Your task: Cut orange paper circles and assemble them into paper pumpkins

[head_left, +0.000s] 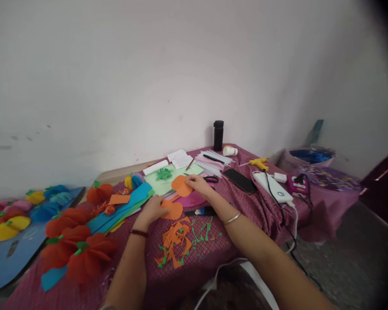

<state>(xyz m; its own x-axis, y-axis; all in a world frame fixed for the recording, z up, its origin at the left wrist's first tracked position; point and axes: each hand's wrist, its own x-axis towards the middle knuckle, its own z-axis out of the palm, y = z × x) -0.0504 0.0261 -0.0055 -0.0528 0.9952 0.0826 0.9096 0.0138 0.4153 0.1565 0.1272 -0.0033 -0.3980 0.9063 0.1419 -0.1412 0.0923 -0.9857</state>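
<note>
Maroon checked tablecloth (245,206), littered with paper scraps (174,243). Left hand (153,209) grips one orange cut-out (173,211) by its edge; right hand (197,184) pinches a second orange cut-out (181,185), apparently pairing them.

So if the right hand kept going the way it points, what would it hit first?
The right hand points left and away, its fingers on an orange paper shape. Past that, probably the light green sheet with its green cut-out; depth is hard to judge.
</note>
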